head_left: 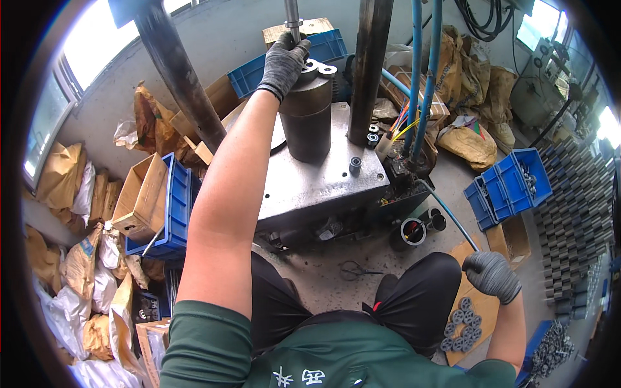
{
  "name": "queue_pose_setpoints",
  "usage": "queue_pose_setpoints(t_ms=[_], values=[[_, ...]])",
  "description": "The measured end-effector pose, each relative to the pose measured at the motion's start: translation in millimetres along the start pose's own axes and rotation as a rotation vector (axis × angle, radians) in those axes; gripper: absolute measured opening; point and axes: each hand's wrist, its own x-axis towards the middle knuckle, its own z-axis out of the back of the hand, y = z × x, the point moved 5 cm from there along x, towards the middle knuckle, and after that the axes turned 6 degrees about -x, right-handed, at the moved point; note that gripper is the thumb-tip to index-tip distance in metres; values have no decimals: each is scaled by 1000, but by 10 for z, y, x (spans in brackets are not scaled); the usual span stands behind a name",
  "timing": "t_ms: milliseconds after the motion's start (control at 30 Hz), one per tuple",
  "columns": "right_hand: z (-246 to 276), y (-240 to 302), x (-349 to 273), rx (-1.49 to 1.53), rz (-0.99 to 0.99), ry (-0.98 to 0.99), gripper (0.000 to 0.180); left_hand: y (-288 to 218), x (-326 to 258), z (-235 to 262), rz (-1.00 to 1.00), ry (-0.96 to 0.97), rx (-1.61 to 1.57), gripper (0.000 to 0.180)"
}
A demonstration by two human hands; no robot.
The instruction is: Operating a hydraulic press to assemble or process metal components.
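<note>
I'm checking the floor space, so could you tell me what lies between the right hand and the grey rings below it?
Nothing: in the head view the right hand hangs above the grey rings, with only bare cardboard between.

Daylit workshop seen through a wide fisheye — sharp in the middle, bent and dark at the rim.

Windows [97, 45] at upper left and upper right [540, 26] are blown out to white glare. Light is soft and even, and shadows are faint under the press table [323, 181]. A black ring frames the view, and straight posts curve near it — stacked parts at far right look slightly blurred.
</note>
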Motion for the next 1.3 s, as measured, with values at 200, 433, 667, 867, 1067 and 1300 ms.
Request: queue_pose_setpoints(t_ms=[200, 433, 667, 867, 1067, 1300], values=[[109, 22, 56, 101, -166, -22, 12, -30, -18, -11, 16, 27, -64, 28], [385, 47, 185, 155, -191, -164, 17, -43, -38, 37, 59, -21, -182, 41], [135, -43, 74, 56, -114, 6, 15, 17, -6, 67, 62, -15, -305, 51], [116, -23, 87, 39, -102, 44, 20, 67, 19, 86, 75, 14, -372, 44], [341, 21, 176, 151, -196, -65, 48, 83, 26, 68, 123, -14, -379, 44], [279, -22, 181, 58, -125, 89, 35, 95, 43, 56, 149, -24, -448, 40]])
